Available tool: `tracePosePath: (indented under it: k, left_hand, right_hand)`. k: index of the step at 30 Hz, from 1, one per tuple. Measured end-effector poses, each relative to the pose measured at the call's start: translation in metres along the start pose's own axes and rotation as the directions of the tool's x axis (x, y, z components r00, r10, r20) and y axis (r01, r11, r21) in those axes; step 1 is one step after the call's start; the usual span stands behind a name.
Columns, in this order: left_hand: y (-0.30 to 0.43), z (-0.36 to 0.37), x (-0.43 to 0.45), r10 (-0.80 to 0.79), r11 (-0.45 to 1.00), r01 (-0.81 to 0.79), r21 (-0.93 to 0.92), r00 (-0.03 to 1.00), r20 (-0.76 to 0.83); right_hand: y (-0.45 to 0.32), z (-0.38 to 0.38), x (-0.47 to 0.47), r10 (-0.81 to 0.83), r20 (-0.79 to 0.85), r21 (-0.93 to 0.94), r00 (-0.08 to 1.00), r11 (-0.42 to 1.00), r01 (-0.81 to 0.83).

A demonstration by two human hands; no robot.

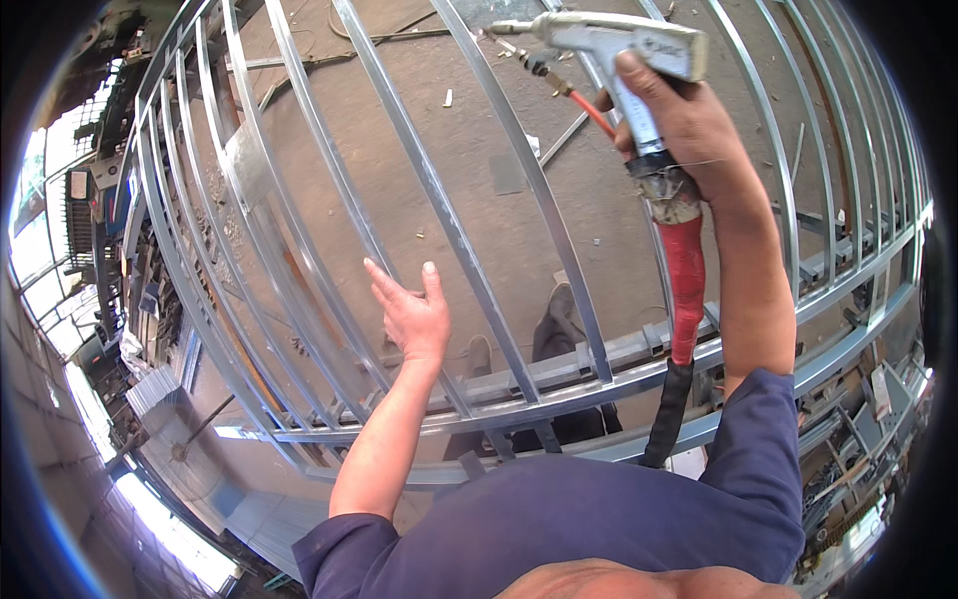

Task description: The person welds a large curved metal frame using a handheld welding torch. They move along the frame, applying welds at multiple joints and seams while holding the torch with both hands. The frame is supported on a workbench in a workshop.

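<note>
My right hand (pixel 685 123) grips a white handheld welding torch (pixel 625 45) by its handle, its metal nozzle pointing left. Below the handle hangs a cable wrapped in red and black sleeving (pixel 681 284), running down beside my right forearm. A thin red hose (pixel 591 111) with brass fittings comes off near the torch. Empty and with its fingers apart, my left hand (pixel 415 314) is held over a metal bar (pixel 329 161) of a large barred frame; whether it touches the bar I cannot tell. The frame's lower rail (pixel 554 400) crosses in front of my body.
Parallel bars span the view over a dusty floor (pixel 464 224). A loose metal strip (pixel 565 138) and small scraps lie beneath them. Metal pieces (pixel 861 442) are heaped at the lower right, with more stock (pixel 161 299) at the left. My shoe (pixel 557 303) shows below the bars.
</note>
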State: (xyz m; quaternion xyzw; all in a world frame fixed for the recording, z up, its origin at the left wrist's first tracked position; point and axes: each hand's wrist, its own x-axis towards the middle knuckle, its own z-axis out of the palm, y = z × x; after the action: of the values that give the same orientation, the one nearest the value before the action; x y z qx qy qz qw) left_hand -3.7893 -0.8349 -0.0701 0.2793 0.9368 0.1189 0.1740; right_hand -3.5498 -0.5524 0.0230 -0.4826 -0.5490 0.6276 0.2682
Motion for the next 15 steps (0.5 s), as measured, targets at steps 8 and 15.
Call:
tracePosePath:
  k: [8,15]
  left_hand:
    - [-0.020,0.006,0.001,0.094,0.995,-0.096,-0.035,0.993,-0.069]
    - [-0.020,-0.008,0.002,0.094,0.958,-0.084,-0.276,0.995,0.025]
  right_hand:
    - [-0.127,0.002,-0.019,-0.123,-0.209,-0.103,0.970,0.989,0.103]
    - [-0.111,0.058,0.067,-0.115,-0.190,-0.434,0.975,0.901,0.021]
